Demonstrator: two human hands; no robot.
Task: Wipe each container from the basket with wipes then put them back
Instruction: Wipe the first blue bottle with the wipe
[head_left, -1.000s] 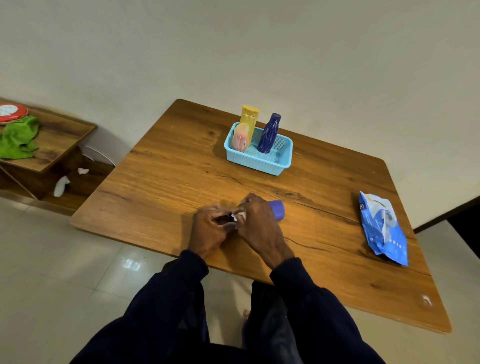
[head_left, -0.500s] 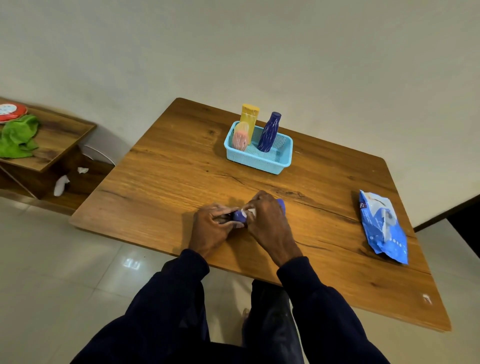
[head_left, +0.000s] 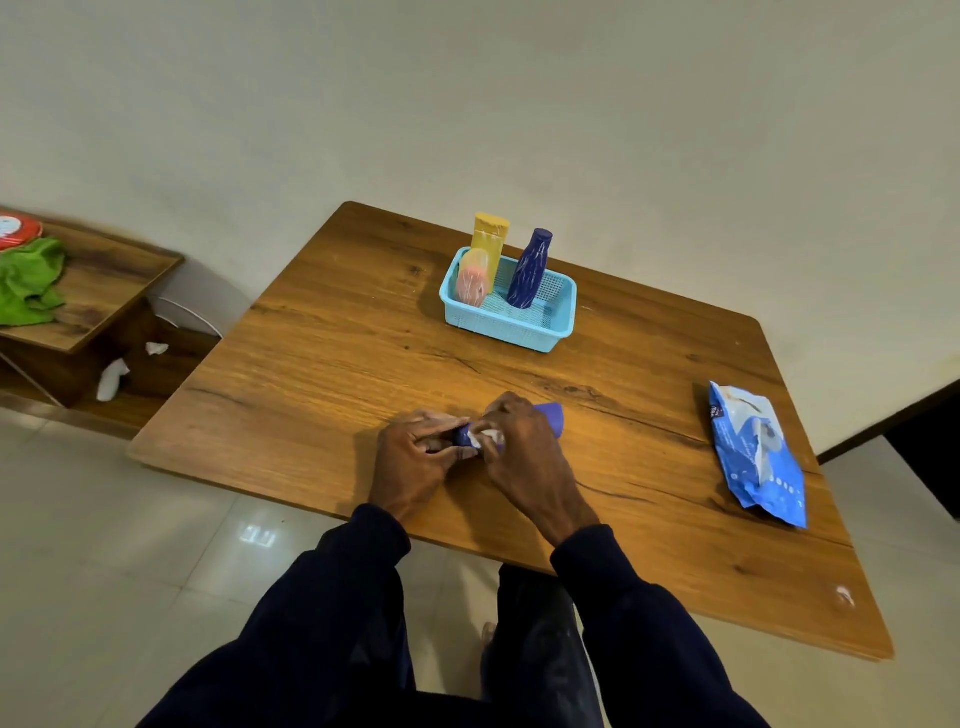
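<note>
Mid-wipe: left hand (head_left: 415, 462) grips the bottle (head_left: 550, 418); right hand (head_left: 524, 457) pinches a wipe (head_left: 485, 437) against it; basket (head_left: 509, 328) return pending.

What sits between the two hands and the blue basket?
Nothing. In the head view, the table is bare wood from the left hand and right hand, which hold the purple container, up to the basket.

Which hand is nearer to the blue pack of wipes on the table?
Right. The right hand lies toward the wipes pack, with a gap between them; the left hand is beyond the right one, farther from the pack.
</note>
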